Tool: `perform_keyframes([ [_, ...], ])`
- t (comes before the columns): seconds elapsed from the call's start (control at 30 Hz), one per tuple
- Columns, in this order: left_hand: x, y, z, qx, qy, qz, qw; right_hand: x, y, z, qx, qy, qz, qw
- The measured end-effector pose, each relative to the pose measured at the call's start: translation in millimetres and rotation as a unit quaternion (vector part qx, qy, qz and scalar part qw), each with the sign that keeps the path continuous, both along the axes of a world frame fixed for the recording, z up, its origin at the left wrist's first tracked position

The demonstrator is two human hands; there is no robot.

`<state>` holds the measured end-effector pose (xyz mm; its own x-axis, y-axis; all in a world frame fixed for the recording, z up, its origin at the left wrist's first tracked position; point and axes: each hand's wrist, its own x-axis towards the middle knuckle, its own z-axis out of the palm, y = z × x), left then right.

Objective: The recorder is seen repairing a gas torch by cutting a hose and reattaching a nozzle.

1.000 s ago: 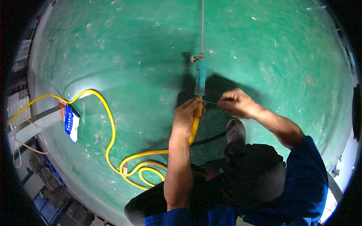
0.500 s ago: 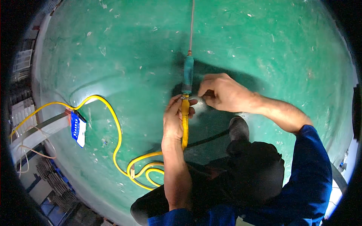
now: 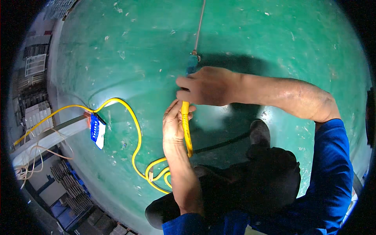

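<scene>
A long thin metal rod (image 3: 200, 27) runs from the top of the view into a teal tube-shaped handle (image 3: 192, 62). A yellow hose (image 3: 185, 121) with a ribbed end sleeve meets the handle's near end. My left hand (image 3: 173, 121) is closed around the hose just below the joint, thumb and fingers on either side. My right hand (image 3: 209, 86) lies over the handle's near end, fingers curled around it just above my left hand. It hides the joint and the lower part of the handle.
The hose loops across the green floor (image 3: 129, 58) on the left and passes over a grey beam (image 3: 55, 135). A blue and white packet (image 3: 98, 131) hangs at the beam's end. Stacked materials (image 3: 70, 184) stand at far left. My shoe (image 3: 260, 133) is at right of centre.
My right hand has moved left from beside the joint onto the handle's near end, covering it. My left hand keeps its hold on the hose. The view has shifted slightly.
</scene>
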<state>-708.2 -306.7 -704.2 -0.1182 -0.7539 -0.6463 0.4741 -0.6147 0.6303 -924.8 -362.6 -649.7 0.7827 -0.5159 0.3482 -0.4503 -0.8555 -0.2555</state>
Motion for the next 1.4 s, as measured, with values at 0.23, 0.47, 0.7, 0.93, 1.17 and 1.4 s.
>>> perform_keyframes([
  [0.23, -22.9, 5.5, 12.7, -0.066, -0.139, -0.023, 0.988, -10.1, 0.4, 4.2, -0.029, 0.012, 0.043, 0.999],
  [0.47, -54.1, 20.6, 18.8, -0.082, -0.279, -0.050, 0.955, -27.7, 30.6, -23.6, 0.473, -0.244, -0.256, 0.807],
  [0.7, -43.6, 26.5, -0.9, -0.016, 0.038, -0.092, 0.995, -71.0, 69.3, -37.0, 0.686, -0.311, -0.308, 0.581],
  [0.93, -64.4, 39.9, -48.2, 0.048, 0.204, -0.127, 0.970, -103.1, 100.3, -53.7, 0.643, -0.310, -0.312, 0.627],
  [1.17, -90.9, 42.1, -58.6, 0.052, 0.173, -0.138, 0.974, -129.8, 119.1, -84.5, 0.637, -0.369, -0.339, 0.586],
  [1.4, -86.6, 38.2, -55.3, 0.009, 0.092, -0.186, 0.978, -132.7, 134.4, -94.5, 0.666, -0.398, -0.363, 0.516],
])
